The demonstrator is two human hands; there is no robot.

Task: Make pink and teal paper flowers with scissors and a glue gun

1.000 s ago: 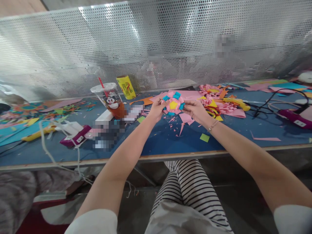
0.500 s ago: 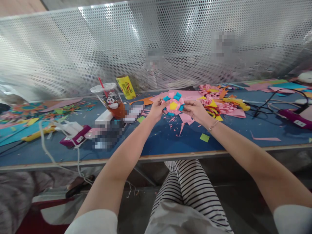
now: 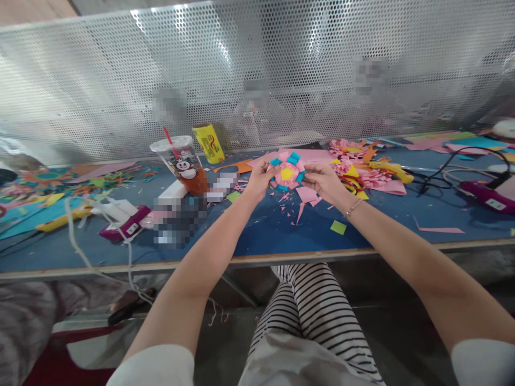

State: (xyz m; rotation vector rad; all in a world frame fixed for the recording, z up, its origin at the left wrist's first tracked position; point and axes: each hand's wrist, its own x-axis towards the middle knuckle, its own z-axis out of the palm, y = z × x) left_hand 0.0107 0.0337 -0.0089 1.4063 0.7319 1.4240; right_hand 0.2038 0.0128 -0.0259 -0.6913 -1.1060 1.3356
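Note:
A paper flower with a yellow centre and pink and blue looped petals is held up above the blue table. My left hand pinches its left edge. On its right edge, the fingers of my right hand are closed on the petals. Pink paper scraps lie under the flower, and a small green square rests nearer the table's front edge.
A plastic cup with a drink and a yellow packet stand left of centre. Purple power strips, cables and yellow glue guns lie on both sides. Scissors and pink fringed paper are at right. A perforated metal screen stands behind.

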